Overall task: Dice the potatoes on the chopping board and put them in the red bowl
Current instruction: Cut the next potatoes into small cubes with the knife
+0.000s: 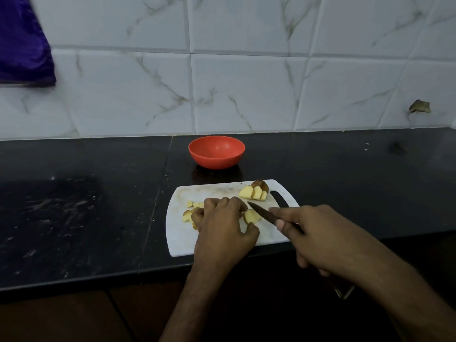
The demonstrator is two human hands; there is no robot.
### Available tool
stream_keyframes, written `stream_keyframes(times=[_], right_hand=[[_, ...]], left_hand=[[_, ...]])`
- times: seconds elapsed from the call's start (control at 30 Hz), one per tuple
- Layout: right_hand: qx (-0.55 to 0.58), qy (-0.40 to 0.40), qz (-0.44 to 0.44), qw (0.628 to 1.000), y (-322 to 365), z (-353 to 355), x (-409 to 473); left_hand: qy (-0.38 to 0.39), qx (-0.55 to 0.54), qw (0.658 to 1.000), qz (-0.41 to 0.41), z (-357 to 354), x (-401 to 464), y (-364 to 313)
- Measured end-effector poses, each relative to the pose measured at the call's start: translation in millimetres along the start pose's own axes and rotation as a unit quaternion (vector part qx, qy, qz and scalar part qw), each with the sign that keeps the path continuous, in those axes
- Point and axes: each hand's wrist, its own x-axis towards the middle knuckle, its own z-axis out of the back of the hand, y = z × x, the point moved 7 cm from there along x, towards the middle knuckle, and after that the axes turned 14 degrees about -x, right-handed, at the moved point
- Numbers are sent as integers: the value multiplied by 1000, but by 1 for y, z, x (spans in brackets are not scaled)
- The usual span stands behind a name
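Curling over a potato piece point(251, 215) near the middle of the board point(177, 233), the left hand point(222, 225) is pinning it down with bent fingers, the thumb lying toward the knife side. The right hand point(318, 239) is gripping the handle of the knife point(262, 213), forefinger stretched along the top, and the blade is pointing up and to the left, its tip sitting just beside the left knuckles and just above the exposed end of the piece. That is the relation the next cut seems to turn on: the piece is sticking out to the right of the left hand, straight toward the blade, so the right hand is the nearer one to its free end and the knife is lying roughly across it. The edge is looking close to the fingers, so the margin is a thin one.

Moving outward, small dice point(195, 204) and a few chunks point(186, 216) are lying on the board just left of the left hand. A half potato point(254, 192), already sliced but not diced, is sitting at the far right corner by the handle slot. Beyond the board, well apart from both hands and straight ahead, the bowl point(216, 151) is standing on the dark counter point(86, 206) with nothing showing inside it, so the transfer is not yet begun.
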Motion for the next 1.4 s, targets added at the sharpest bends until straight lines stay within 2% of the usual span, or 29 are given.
stream_keyframes(times=[0.27, 0.7, 0.87, 1.13, 1.4], right_hand=[[-5, 17, -10, 1000, 13, -10, 9], [-133, 82, 20, 988, 31, 3, 30], [-133, 96, 41, 986, 25, 6, 15], [-103, 76, 40, 991, 6, -3, -12], [-87, 30, 38, 995, 5, -4, -13]], left_hand=[[-2, -37, 999, -6, 3, 2, 3], [-15, -62, 998, 28, 1, 6, 9], [-15, -65, 997, 30, 3, 6, 7], [-13, -23, 1000, 13, 2, 3, 2], [-31, -42, 999, 5, 4, 2, 2]])
